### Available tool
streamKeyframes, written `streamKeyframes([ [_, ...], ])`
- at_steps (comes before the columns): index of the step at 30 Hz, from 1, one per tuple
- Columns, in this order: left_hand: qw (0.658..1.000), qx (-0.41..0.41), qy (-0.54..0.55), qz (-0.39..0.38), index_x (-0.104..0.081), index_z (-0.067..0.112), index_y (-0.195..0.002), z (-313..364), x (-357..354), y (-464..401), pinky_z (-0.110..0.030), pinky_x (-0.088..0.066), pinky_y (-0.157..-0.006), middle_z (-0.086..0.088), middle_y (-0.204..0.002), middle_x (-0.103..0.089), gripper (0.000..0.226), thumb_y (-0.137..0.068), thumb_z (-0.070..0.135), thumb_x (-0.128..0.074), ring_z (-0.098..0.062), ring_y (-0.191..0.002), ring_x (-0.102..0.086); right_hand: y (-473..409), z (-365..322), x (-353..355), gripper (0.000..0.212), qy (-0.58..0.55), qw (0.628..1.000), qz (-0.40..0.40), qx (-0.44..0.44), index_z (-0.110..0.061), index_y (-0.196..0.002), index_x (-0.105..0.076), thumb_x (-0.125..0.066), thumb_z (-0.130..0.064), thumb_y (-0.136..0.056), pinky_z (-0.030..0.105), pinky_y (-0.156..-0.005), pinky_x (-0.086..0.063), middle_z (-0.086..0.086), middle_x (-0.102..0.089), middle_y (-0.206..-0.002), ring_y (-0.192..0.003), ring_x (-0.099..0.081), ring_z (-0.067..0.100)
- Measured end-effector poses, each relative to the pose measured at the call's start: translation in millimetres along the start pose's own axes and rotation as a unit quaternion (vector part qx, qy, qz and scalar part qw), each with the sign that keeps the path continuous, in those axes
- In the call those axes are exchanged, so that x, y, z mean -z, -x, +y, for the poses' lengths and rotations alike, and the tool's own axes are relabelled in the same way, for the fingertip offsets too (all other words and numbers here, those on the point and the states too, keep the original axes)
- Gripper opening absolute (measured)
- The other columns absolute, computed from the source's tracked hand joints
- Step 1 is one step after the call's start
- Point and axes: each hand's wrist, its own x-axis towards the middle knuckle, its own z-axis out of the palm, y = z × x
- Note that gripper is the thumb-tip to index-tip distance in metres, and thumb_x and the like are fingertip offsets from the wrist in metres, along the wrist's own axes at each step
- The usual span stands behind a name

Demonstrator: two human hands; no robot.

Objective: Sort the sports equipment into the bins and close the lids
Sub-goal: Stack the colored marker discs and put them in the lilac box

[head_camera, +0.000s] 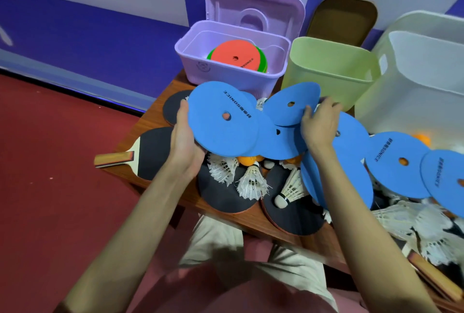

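Observation:
My left hand (pixel 185 139) grips a stack of blue flat discs (pixel 221 121) from below, lifted over the table. My right hand (pixel 320 124) pinches another blue disc (pixel 292 104), tilted up beside that stack. More blue discs (pixel 399 164) lie overlapping at the right. The purple bin (pixel 200 61) stands open at the back, its lid raised, with an orange disc (pixel 236 56) on green ones inside. An open green bin (pixel 326 71) and an open white bin (pixel 414 101) stand to its right. Shuttlecocks (pixel 251 182), orange balls (pixel 244 160) and black paddles (pixel 155 154) litter the table.
The wooden table (pixel 160 109) is small and crowded; its front edge is near my knees. A brown lid (pixel 344 18) leans against the blue and white wall behind the green bin. Red floor lies to the left.

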Motion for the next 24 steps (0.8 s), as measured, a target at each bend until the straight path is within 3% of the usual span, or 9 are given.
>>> streamKeyframes([
  [4, 1.000, -0.017, 0.004, -0.011, -0.060, 0.019, -0.124, 3, 3, -3, -0.035, -0.057, -0.083, 0.000, -0.115, -0.070, 0.051, -0.102, 0.050, -0.026, -0.014, -0.103, -0.067, 11, -1, 6, 0.017, -0.179, 0.982, 0.052, 0.041, -0.005, -0.110, -0.046, -0.038, -0.010, -0.095, 0.040, -0.061, -0.045, 0.016, -0.062, -0.076, -0.067, -0.060, 0.037],
  [8, 1.000, -0.023, 0.014, 0.001, -0.062, 0.021, -0.116, 7, 5, -7, -0.032, -0.058, -0.070, 0.002, -0.106, -0.073, 0.046, -0.102, 0.047, -0.027, -0.013, -0.095, -0.070, 32, -17, 23, 0.017, -0.315, 0.937, 0.130, 0.075, -0.002, -0.112, -0.045, -0.038, -0.006, -0.097, 0.021, -0.048, -0.042, 0.000, -0.054, -0.086, -0.044, -0.056, 0.021],
  [10, 1.000, -0.019, 0.021, 0.005, -0.059, 0.017, -0.121, 8, 4, -7, -0.032, -0.058, -0.069, 0.000, -0.109, -0.072, 0.046, -0.103, 0.045, -0.028, -0.014, -0.094, -0.070, 41, -25, 29, 0.012, -0.383, 0.916, 0.099, 0.069, -0.009, -0.106, -0.044, -0.040, -0.004, -0.097, 0.018, -0.045, -0.039, 0.005, -0.053, -0.089, -0.036, -0.049, 0.011],
  [14, 0.999, -0.011, 0.039, -0.003, -0.055, 0.012, -0.129, 5, 0, -5, -0.032, -0.056, -0.084, -0.004, -0.121, -0.067, 0.045, -0.104, 0.038, -0.028, -0.016, -0.107, -0.065, 58, -41, 27, 0.015, -0.503, 0.861, -0.076, 0.001, -0.014, -0.099, -0.045, -0.045, 0.001, -0.096, 0.018, -0.041, -0.035, -0.009, -0.056, -0.057, -0.032, -0.038, 0.005],
  [17, 0.998, -0.012, 0.053, -0.011, -0.058, 0.014, -0.125, 2, -5, -2, -0.033, -0.054, -0.088, -0.004, -0.120, -0.067, 0.042, -0.104, 0.036, -0.029, -0.016, -0.109, -0.064, 72, -50, 19, 0.011, -0.491, 0.850, -0.191, -0.025, -0.008, -0.104, -0.049, -0.048, -0.001, -0.096, 0.018, -0.042, -0.036, -0.010, -0.051, -0.043, -0.033, -0.040, 0.005],
  [19, 0.998, -0.010, 0.064, 0.001, -0.059, 0.012, -0.123, 1, -6, -1, -0.035, -0.055, -0.085, -0.006, -0.119, -0.068, 0.044, -0.104, 0.037, -0.028, -0.019, -0.107, -0.065, 79, -49, 9, 0.011, -0.441, 0.866, -0.236, -0.015, -0.006, -0.106, -0.052, -0.050, -0.004, -0.096, 0.017, -0.041, -0.037, -0.008, -0.051, -0.040, -0.033, -0.042, 0.005],
  [22, 0.998, -0.017, 0.059, 0.033, -0.057, 0.012, -0.128, 0, -4, 1, -0.038, -0.057, -0.084, -0.007, -0.118, -0.068, 0.048, -0.103, 0.042, -0.029, -0.021, -0.105, -0.066, 82, -45, -6, 0.021, -0.305, 0.924, -0.223, 0.054, -0.001, -0.110, -0.059, -0.057, -0.013, -0.093, 0.016, -0.051, -0.043, -0.008, -0.053, -0.046, -0.039, -0.051, 0.000],
  [24, 0.997, -0.022, 0.061, 0.049, -0.058, 0.014, -0.127, -1, -1, 4, -0.039, -0.057, -0.086, -0.005, -0.116, -0.069, 0.050, -0.102, 0.046, -0.029, -0.020, -0.104, -0.067, 86, -43, -10, 0.016, -0.268, 0.931, -0.228, 0.092, -0.003, -0.100, -0.062, -0.062, -0.015, -0.090, 0.012, -0.054, -0.042, -0.006, -0.055, -0.050, -0.045, -0.054, -0.002],
])
